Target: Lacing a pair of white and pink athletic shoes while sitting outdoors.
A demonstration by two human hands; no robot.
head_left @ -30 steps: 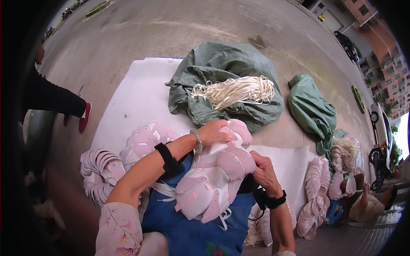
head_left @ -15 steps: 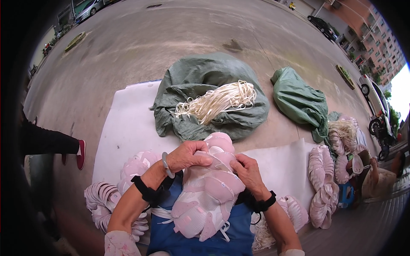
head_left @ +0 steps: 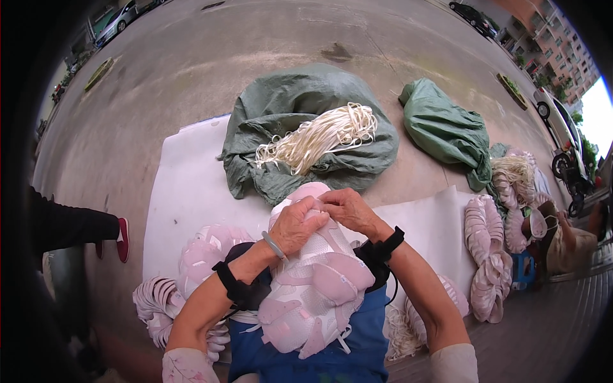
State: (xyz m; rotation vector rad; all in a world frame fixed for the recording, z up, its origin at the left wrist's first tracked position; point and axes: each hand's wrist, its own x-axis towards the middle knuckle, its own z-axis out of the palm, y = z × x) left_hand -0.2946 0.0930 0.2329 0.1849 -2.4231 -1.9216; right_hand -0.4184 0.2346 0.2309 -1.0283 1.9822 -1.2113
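Observation:
A bundle of pink and white shoe uppers (head_left: 306, 287) lies across my lap, on blue cloth. My left hand (head_left: 295, 225), with a pale bangle at its wrist, is closed at the far part of the bundle, thumb and fingers pinching an upper. Right beside it, my right hand (head_left: 348, 209) bends in from the right, its fingers pinched on the same upper. The two sets of fingertips nearly meet, and what lies exactly between them is hidden. Loose white lace ends (head_left: 345, 338) hang from the bundle's near end.
Ahead, cream laces (head_left: 322, 137) lie on a large green sack (head_left: 281, 96); another green sack (head_left: 444, 131) sits to its right. More stacked uppers stand left (head_left: 207, 255) and right (head_left: 486, 255) on a white sheet (head_left: 182, 185). At left is a person's leg with a red shoe (head_left: 123, 240).
My hands have come together over the far part of the bundle. The right hand has moved left and away from me, off the upper's right edge. The view has shifted slightly.

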